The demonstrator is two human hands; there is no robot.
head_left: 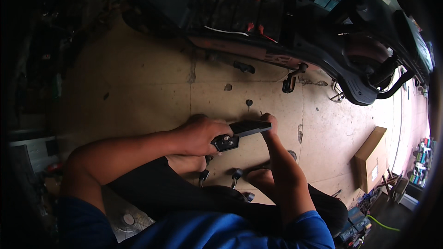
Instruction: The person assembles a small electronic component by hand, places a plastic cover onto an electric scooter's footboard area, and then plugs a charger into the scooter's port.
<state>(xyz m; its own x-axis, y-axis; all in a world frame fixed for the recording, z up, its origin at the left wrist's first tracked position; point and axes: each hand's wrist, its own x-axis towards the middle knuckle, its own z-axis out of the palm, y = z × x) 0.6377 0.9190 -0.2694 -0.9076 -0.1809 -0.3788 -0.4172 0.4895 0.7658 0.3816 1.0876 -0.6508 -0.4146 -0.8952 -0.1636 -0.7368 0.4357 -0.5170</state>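
Likely a holding step: left hand (199,135) has fingers closed on black block (251,128), right hand (270,121) at far end, grip unclear; next move probably needs steady support.

Between black case (249,128) and bike (316,34), floor (207,97) leaves passage, with a pedal (289,84) jutting in.

Cardboard box (372,159) on tiled floor (147,92), fan (129,221) lower left, green cord (385,225).
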